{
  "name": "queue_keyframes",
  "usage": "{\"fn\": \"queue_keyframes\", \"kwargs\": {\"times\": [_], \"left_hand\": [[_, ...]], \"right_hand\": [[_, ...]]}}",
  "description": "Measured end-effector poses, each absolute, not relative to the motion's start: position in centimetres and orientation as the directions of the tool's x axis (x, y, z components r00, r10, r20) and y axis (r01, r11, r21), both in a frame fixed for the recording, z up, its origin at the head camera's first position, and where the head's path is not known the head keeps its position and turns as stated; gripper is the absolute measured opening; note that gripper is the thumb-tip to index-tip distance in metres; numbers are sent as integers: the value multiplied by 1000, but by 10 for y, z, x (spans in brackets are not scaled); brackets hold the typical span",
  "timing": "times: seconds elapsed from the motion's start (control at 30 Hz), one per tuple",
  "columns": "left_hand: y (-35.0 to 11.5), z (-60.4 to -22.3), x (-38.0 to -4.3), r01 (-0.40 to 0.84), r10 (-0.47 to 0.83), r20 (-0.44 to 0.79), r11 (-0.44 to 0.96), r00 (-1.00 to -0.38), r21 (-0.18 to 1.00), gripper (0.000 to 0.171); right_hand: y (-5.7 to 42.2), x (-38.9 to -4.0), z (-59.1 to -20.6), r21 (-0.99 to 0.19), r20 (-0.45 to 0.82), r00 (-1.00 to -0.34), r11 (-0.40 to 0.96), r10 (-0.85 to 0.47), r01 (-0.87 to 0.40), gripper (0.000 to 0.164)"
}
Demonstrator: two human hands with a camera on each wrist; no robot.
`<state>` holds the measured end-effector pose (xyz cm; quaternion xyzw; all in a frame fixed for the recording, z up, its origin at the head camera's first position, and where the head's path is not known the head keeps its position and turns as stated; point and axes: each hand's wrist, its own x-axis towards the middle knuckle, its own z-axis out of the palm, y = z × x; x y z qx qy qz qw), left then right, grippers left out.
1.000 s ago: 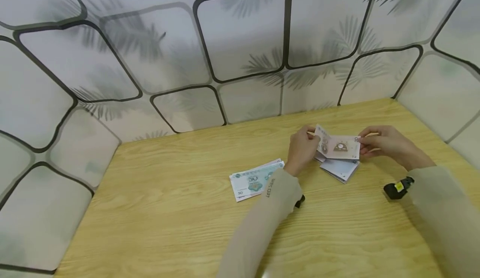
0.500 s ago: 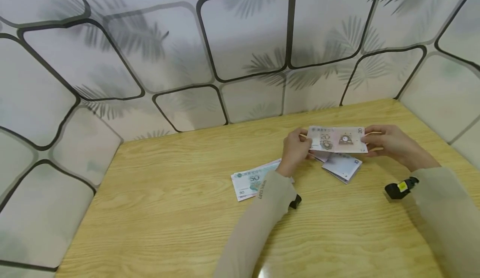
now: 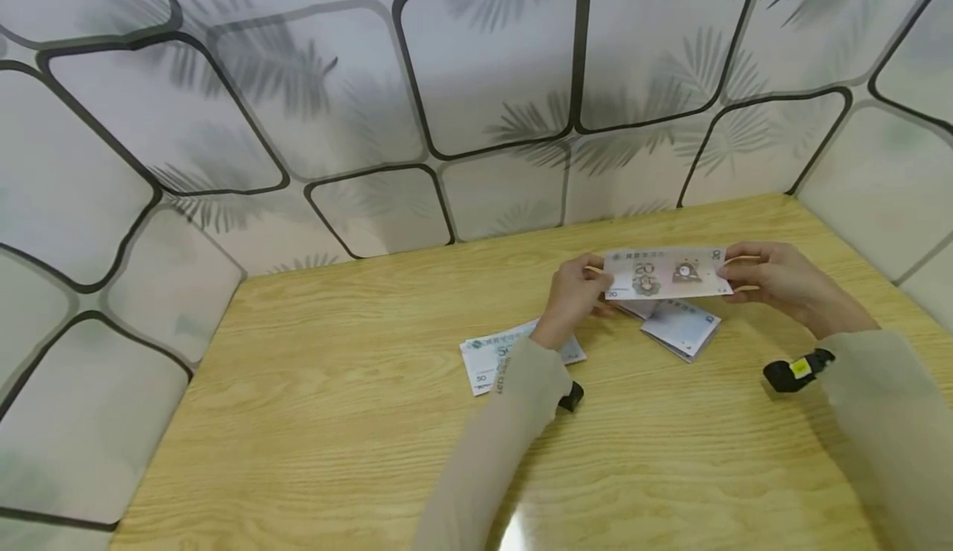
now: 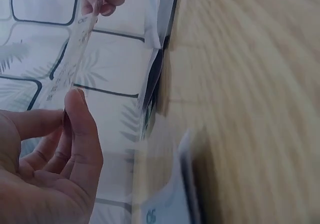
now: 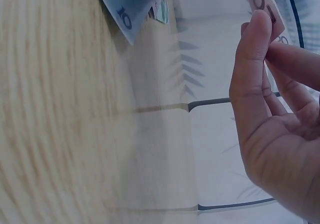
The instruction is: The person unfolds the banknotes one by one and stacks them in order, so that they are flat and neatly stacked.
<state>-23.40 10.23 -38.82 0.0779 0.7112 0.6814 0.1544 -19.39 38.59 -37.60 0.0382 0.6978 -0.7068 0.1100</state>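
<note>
A brownish 20 banknote [image 3: 666,274] is stretched flat above the table between both hands. My left hand [image 3: 569,296] pinches its left end between thumb and fingers, as the left wrist view shows with that hand [image 4: 60,159] close up. At the other end, my right hand [image 3: 782,282] pinches the note's edge; in the right wrist view the thumb of this hand [image 5: 280,109] lies on the note [image 5: 262,1]. Below it on the table lies a small pile of folded notes [image 3: 683,329], the top one marked 10 in the right wrist view. The raised note partly covers that pile.
A stack of greenish 50 banknotes [image 3: 482,361] lies on the wooden table [image 3: 328,419], partly hidden under the left forearm. A patterned wall covering [image 3: 491,63] rises along the table's back and sides. Black wrist cameras [image 3: 792,373] are strapped at both sleeves.
The 20 note was creased upright at its left part; now it is drawn out flat and raised slightly. My left hand has moved left, over more of the 50 stack.
</note>
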Motion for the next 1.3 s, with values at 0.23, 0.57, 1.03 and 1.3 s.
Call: {"fn": "queue_keyframes", "kwargs": {"times": [0.23, 0.57, 1.03, 1.3], "left_hand": [[87, -387, -238, -86, 318, -100, 60, -943, 995, 15], [74, -383, -237, -75, 360, -96, 72, -928, 995, 16], [58, -378, -234, -65, 390, -86, 66, -917, 996, 15], [50, -378, -237, -60, 415, -98, 104, -904, 993, 19]], "right_hand": [[380, -193, -377, -982, -184, -976, -28, -115, 188, 26], [376, -190, -375, -989, -132, -980, -49, -147, 140, 30], [367, -193, -372, -989, -145, -976, -16, -160, 149, 28], [360, -193, -370, -991, -118, -972, -40, -202, 128, 31]]}}
